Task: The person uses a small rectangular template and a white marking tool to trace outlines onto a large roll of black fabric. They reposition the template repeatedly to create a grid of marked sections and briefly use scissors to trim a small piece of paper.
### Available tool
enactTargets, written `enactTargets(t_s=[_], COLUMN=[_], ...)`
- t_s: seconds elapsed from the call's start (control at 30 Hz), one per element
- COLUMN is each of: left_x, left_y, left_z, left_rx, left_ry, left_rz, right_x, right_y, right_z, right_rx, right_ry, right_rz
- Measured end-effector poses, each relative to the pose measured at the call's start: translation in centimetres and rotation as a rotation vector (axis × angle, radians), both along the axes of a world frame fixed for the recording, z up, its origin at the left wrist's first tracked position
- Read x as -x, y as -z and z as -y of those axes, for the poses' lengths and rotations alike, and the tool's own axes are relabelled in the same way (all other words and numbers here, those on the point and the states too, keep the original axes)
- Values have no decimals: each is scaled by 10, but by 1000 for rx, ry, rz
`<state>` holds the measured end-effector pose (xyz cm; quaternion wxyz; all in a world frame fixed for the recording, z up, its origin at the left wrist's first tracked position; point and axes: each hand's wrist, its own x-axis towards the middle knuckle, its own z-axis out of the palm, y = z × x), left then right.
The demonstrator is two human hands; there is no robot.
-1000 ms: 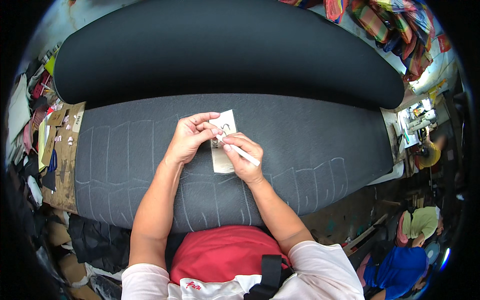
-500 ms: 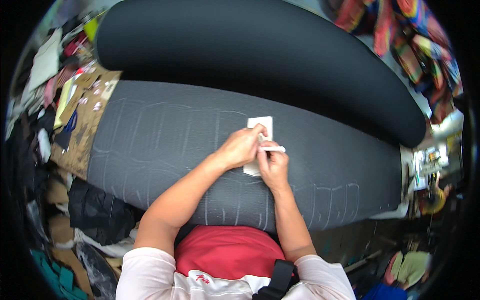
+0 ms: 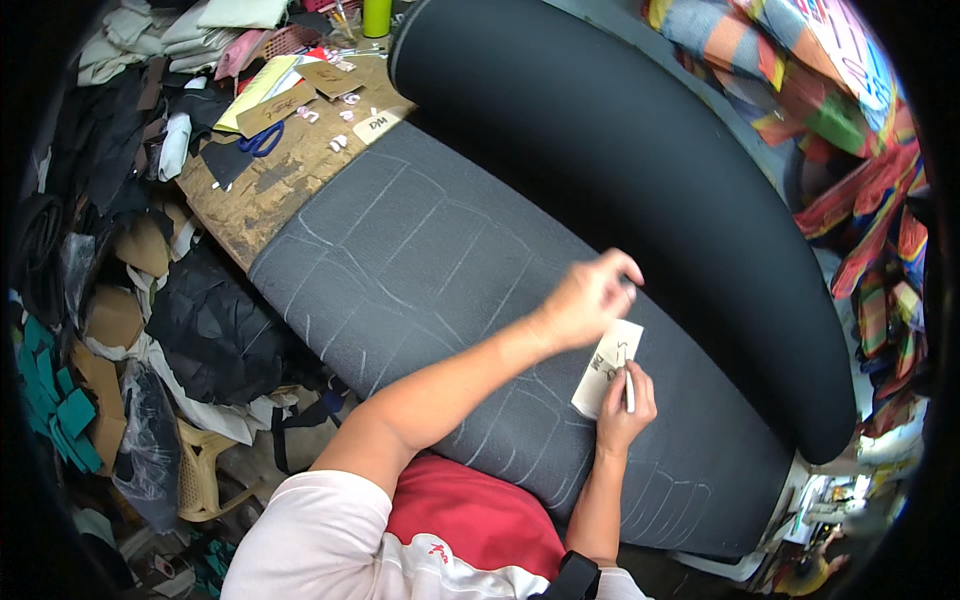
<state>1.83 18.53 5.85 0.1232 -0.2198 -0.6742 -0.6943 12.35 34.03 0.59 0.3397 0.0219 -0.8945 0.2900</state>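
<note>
A dark grey textured cloth [image 3: 420, 235] lies on the table, crossed by pale drawn outlines. On it rests a narrow cream card template [image 3: 592, 392] with dark handwriting. My right hand [image 3: 627, 418] is closed round a slim white pen-like marking stick [image 3: 630, 390], at the card's lower right side. Just beyond the card's far end, my left hand [image 3: 588, 305] is raised off it, slightly blurred. Its index finger and thumb are apart, the other fingers curl in, and nothing shows between them.
A big black fabric roll [image 3: 640, 190] borders the cloth's far side. On the bare wood at the left are blue-handled scissors [image 3: 262, 140], brown card pieces [image 3: 278, 108] and pale scraps. Dark cloth heaps [image 3: 215, 310] and a tan plastic chair [image 3: 200, 465] stand left; colourful fabrics hang right.
My left hand has lifted off the card and moved toward the roll. My right hand keeps the white stick, now tilted more upright. The view has turned, showing more of the left side.
</note>
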Motion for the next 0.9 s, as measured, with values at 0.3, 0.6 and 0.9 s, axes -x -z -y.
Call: enactTargets(t_s=[0.3,0.6,0.9], left_x=[109,117,107], left_y=[31,56,28], left_z=[318,448,403], left_rx=[1035,1350,1283], left_ry=[-1235,-961,-870], left_rz=[318,311,556], right_x=[12,42,51], right_y=[-5,-5,5], right_z=[48,74,72], right_rx=[-329,-540,-448], right_ry=[-257,-252,-209], right_rz=[91,194,240])
